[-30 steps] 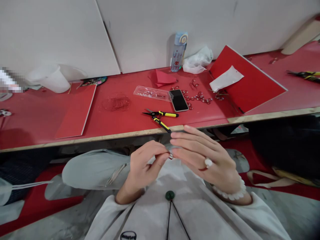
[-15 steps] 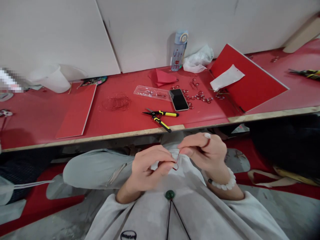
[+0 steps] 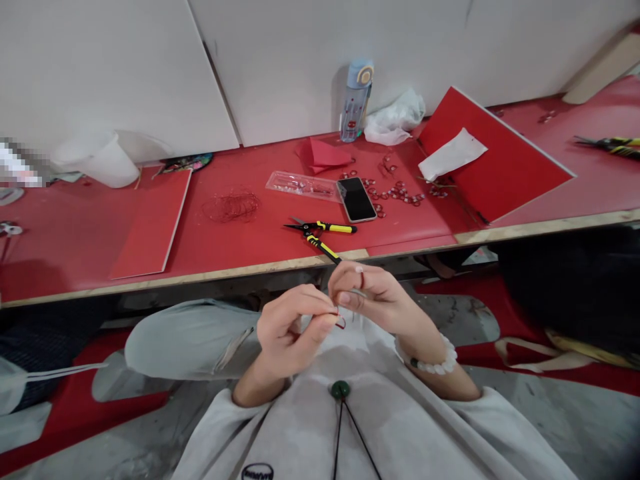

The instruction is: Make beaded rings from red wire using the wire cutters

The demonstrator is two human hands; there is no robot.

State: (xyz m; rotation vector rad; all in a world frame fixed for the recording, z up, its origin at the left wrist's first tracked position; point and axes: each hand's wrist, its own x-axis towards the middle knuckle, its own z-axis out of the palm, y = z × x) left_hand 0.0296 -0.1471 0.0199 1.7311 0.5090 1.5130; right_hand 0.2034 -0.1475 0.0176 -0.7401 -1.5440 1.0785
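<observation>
In front of my chest, my left hand (image 3: 295, 327) pinches a thin red cord (image 3: 341, 323) between thumb and fingertips; a small loop of it sticks out past the tips. My right hand (image 3: 373, 297) is close beside it, its thumb and forefinger closed at the cord near the left fingertips. What exactly lies between the right fingers is mostly hidden. That hand wears a ring and a white bead bracelet (image 3: 440, 360). Just beyond my hands, yellow-and-black pliers-like cutters (image 3: 320, 233) lie spread on the red table (image 3: 240, 250).
A phone (image 3: 357, 200), a clear plastic tray (image 3: 303, 185), several small red rings with beads (image 3: 400, 192) and tangled red cord (image 3: 233, 205) lie on the table. Behind them stand a water bottle (image 3: 356, 100) and a plastic bag (image 3: 395, 119). Red boards (image 3: 155, 227) lie left and right.
My right hand has moved left, closer to my left hand, its fingertips now at the cord beside the left fingertips. My left hand shifted slightly left and still pinches the cord.
</observation>
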